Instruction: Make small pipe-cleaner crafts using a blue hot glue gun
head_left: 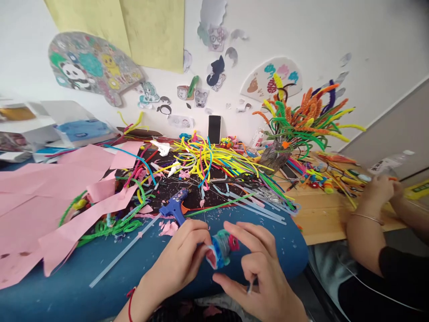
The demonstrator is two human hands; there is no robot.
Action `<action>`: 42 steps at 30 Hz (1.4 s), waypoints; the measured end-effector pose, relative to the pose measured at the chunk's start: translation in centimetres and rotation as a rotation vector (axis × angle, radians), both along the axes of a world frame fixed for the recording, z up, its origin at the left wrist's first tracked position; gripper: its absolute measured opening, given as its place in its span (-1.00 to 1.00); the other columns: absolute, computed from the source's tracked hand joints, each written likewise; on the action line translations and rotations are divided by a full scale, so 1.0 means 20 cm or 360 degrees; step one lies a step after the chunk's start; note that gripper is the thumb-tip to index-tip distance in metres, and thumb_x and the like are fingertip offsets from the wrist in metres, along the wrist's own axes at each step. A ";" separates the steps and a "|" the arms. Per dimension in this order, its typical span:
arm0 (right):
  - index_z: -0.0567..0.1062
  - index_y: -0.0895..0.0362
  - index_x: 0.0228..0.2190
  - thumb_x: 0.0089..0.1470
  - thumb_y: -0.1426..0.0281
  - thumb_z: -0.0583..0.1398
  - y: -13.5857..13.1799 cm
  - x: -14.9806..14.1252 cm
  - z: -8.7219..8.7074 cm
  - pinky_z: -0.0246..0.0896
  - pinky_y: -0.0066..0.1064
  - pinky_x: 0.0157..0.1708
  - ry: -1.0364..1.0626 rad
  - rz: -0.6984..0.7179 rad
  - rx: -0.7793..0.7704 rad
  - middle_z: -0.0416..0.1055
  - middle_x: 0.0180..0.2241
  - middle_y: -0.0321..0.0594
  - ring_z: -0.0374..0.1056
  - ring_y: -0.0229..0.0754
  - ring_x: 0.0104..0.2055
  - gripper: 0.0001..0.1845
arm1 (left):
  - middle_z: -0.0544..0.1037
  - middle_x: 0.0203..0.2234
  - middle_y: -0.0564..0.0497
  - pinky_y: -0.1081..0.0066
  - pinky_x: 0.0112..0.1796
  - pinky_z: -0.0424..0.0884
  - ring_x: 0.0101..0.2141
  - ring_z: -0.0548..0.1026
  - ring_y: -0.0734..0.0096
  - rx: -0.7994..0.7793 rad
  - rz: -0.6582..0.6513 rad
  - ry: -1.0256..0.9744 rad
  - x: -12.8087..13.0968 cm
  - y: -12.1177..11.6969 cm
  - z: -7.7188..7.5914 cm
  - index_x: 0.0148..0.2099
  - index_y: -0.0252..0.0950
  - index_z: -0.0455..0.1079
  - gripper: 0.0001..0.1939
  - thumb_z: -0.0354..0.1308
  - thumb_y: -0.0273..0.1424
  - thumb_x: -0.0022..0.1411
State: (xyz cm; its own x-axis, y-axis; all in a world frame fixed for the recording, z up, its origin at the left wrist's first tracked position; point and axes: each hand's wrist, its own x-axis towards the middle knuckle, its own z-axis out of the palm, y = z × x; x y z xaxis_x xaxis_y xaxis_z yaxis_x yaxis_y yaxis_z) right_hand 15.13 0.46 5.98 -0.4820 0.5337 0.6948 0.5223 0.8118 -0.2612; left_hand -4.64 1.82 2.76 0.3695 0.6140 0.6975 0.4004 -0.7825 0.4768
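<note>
Nearest the camera in the head view, at the bottom centre of the frame, are found the person's two bare hands. By the left hand, a small tubular figure of fuzzy blue, teal, grey and red is pinched at its left rim between thumb and fingertips, just right of the frame's centre line. A pink interior is exposed at that rim. By the right hand, no grip is shown: thumb and index finger are parted around the figure's right side. Whether it is touched there cannot be told.

The figure is judged to be light, soft and slightly springy, with a textured surface on which little slipping is expected. It is likely to be dented by a hard squeeze, and small attached parts could be pulled loose. It is best taken hold of around the blue band, the red end being spared.

Above the left hand, a blue glue gun is noted on its side, with a translucent glue stick extended from it towards the lower left. Pink sheets are spread at the left, and yellow pipe cleaners are heaped at the centre. At the right edge, a co-worker's hand is observed beside a clear plastic bottle; its grip cannot be determined.
</note>
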 end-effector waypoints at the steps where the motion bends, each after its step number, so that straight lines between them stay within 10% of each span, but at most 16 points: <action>1: 0.16 0.05 -0.39 0.11 0.50 0.23 0.01 0.01 0.01 0.19 -0.11 0.07 -0.0085 0.0087 -0.0064 0.37 0.11 -0.05 0.20 -0.01 0.16 -0.70 | 0.39 -0.25 -0.06 0.45 -0.19 0.39 -0.21 0.38 0.39 -0.0008 -0.0058 0.0010 0.00 0.00 0.00 -0.12 -0.27 0.22 -0.81 -0.07 -0.65 0.34; 7: 0.15 0.03 -0.36 0.12 0.23 0.28 0.05 0.08 0.03 0.33 -0.30 -0.03 -0.0010 0.0546 -0.0728 0.39 0.10 -0.10 0.37 -0.12 0.07 -0.64 | 0.43 -0.29 -0.05 0.42 -0.26 0.39 -0.27 0.39 0.38 0.0082 -0.0133 -0.0033 -0.03 -0.01 0.00 -0.12 -0.29 0.31 -0.87 -0.05 -0.53 0.39; 11: 0.15 0.02 -0.43 0.18 0.44 0.20 0.07 0.08 0.02 0.36 -0.37 -0.11 0.0205 0.0573 -0.1112 0.49 0.00 -0.26 0.42 -0.19 0.00 -0.71 | 0.38 -0.36 0.02 0.42 -0.34 0.32 -0.34 0.37 0.42 0.0099 -0.0108 -0.0036 -0.04 -0.02 0.00 -0.18 -0.25 0.40 -0.85 0.04 -0.54 0.36; 23: 0.12 0.03 -0.49 0.03 0.53 0.29 0.24 0.04 -0.02 0.30 -0.41 -0.32 0.0093 0.0668 -0.1047 0.58 -0.25 -0.26 0.32 -0.18 -0.16 -0.59 | 0.39 -0.32 0.02 0.46 -0.26 0.34 -0.27 0.42 0.42 -0.0438 0.0076 -0.0177 -0.01 -0.01 -0.06 -0.28 -0.27 0.41 -0.86 0.13 -0.61 0.25; 32: 0.21 0.04 -0.48 0.20 0.58 0.15 0.40 0.03 -0.11 0.25 -0.29 -0.21 -0.0027 0.0937 -0.0112 0.59 -0.32 -0.31 0.27 -0.27 -0.38 -0.70 | 0.48 -0.25 -0.03 0.34 -0.25 0.27 -0.27 0.40 0.34 -0.0108 0.0082 0.0364 -0.07 0.09 0.07 -0.20 -0.28 0.39 -0.87 0.05 -0.56 0.34; 42: 0.20 0.02 -0.50 0.18 0.57 0.18 0.42 0.02 -0.23 0.30 -0.34 -0.27 0.0147 0.0946 -0.0018 0.60 -0.31 -0.32 0.28 -0.26 -0.36 -0.67 | 0.48 -0.34 -0.02 0.34 -0.29 0.25 -0.35 0.40 0.35 -0.0101 -0.0102 0.0534 -0.10 0.14 0.10 -0.18 -0.27 0.41 -0.81 -0.02 -0.56 0.36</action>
